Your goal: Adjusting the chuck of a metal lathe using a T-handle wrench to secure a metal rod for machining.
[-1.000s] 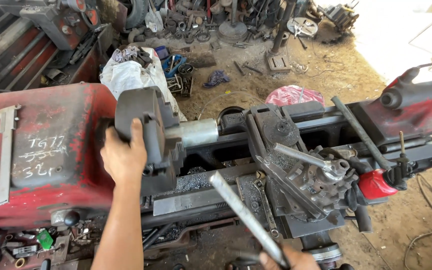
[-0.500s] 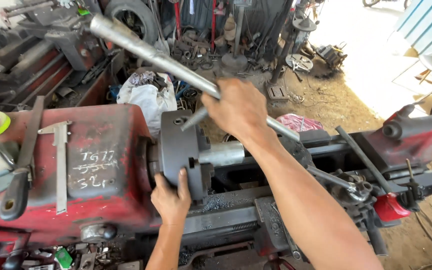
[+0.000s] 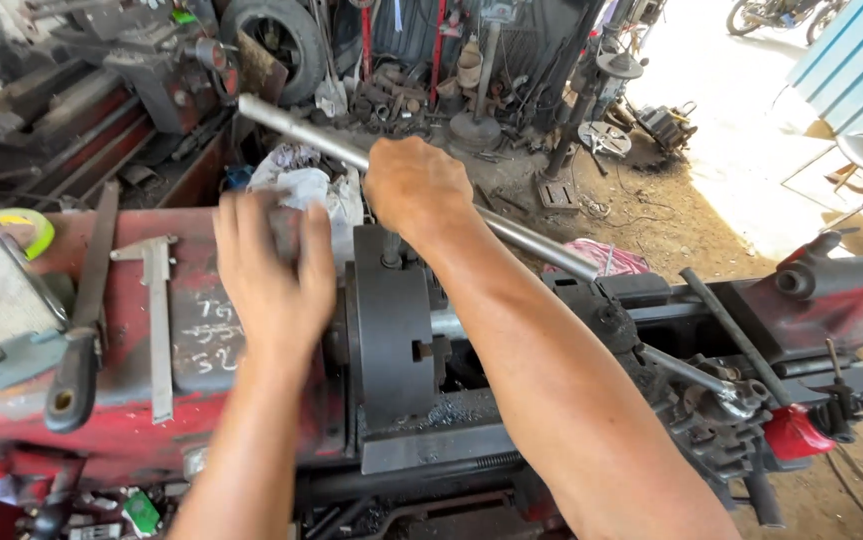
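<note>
Steel pipe (image 3: 531, 240) sits gripped in my right hand (image 3: 416, 190) for leverage above the chuck (image 3: 391, 330); my left hand (image 3: 273, 270) lies open, seemingly bracing the red headstock (image 3: 71, 420).

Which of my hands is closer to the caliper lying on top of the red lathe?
Left. Your left hand lies flat on the headstock just right of the caliper. Your right hand is farther right, above the chuck, gripping the long steel bar.
</note>
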